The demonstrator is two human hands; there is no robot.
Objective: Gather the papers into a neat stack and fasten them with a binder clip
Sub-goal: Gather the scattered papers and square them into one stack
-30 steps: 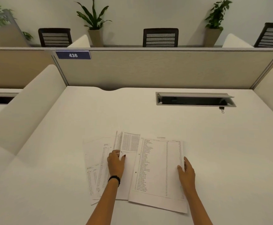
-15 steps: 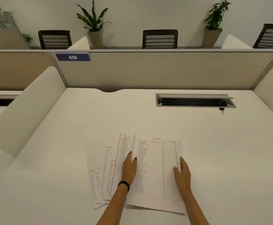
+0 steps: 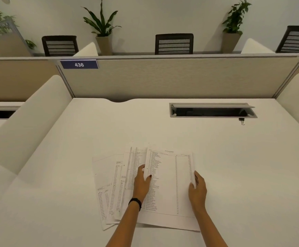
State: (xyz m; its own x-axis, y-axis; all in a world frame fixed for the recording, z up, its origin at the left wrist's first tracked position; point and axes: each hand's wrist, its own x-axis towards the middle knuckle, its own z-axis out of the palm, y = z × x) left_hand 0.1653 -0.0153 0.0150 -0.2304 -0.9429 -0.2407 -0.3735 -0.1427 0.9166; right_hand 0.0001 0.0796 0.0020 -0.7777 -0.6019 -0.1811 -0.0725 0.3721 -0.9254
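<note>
Left hand [image 3: 142, 183] pinching top sheet [image 3: 170, 180] at left edge; right hand [image 3: 197, 190] pinching right edge; papers [image 3: 113, 189] fanned leftward; binder clip [image 3: 242, 121] well apart, far right.

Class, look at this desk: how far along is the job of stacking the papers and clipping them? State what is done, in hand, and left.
Done: nothing finished; the papers lie fanned out on the desk. In hand: the left hand and right hand hold the top sheet by its side edges. Left: squaring the stack, then fetching the binder clip, untouched by the cable slot.
</note>
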